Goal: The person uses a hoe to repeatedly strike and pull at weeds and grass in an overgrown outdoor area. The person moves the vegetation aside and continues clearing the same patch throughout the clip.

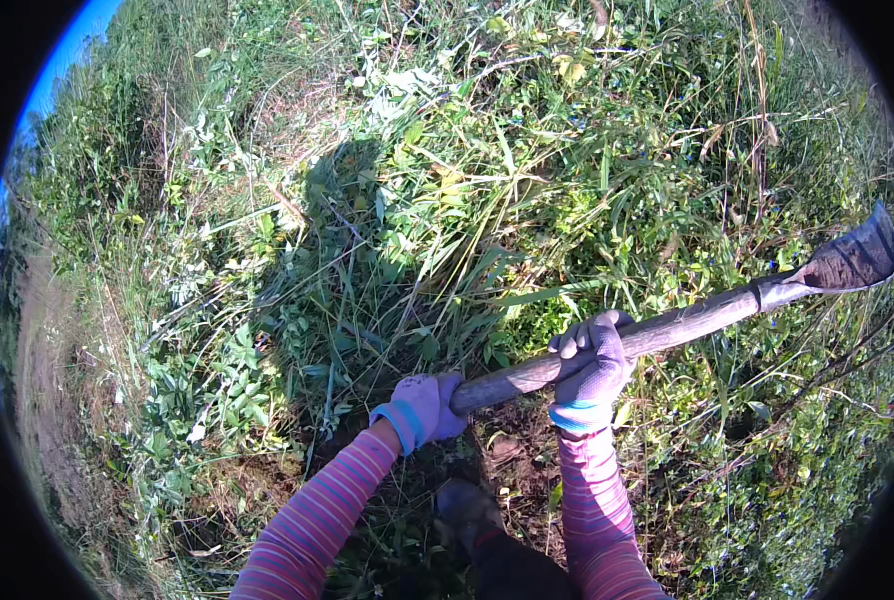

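Observation:
A hoe with a wooden handle (683,324) slants from the centre up to the right. Its curved metal blade (852,259), soiled with dirt, is at the far right, above the weeds. My left hand (426,405), in a light glove with a blue cuff, grips the butt end of the handle. Further along, my right hand (593,369), gloved alike, is closed round the middle of the handle. Both forearms wear pink striped sleeves. Cut grass and leafy weeds (477,225) lie in front of me, partly in my shadow.
My boot (466,510) stands on bare reddish soil (518,465) low in the picture. Dense green weeds (777,495) cover the right side, with dry stalks (760,112) at the upper right. A brown strip of ground (42,337) runs along the far left, below some sky.

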Demonstrator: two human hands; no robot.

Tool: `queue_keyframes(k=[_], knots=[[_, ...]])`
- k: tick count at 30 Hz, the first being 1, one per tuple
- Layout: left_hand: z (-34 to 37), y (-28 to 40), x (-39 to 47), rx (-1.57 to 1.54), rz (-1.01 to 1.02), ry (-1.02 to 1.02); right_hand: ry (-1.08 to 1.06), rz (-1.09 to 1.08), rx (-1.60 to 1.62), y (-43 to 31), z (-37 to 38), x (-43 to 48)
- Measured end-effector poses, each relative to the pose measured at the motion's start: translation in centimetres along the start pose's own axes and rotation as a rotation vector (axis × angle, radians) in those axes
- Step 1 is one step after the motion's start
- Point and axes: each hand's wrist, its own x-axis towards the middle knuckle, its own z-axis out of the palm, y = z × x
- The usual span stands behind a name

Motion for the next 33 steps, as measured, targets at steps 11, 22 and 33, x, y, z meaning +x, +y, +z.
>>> queue_keyframes(k=[11,22,33], knots=[[10.9,1.0,-23.2,-0.337,-0.874,-0.164,0.036,1.368,-0.275,18.1,-9.0,-17.4],[3.6,-2.4,-2.8,-0.03,-0.075,-0.147,0.073,0.189,-0.113,2.7,-3.4,-3.0],[20.5,-4.8,-27.8,-0.444,-0.807,-0.06,0.056,1.4,-0.403,20.1,-10.3,-17.9]])
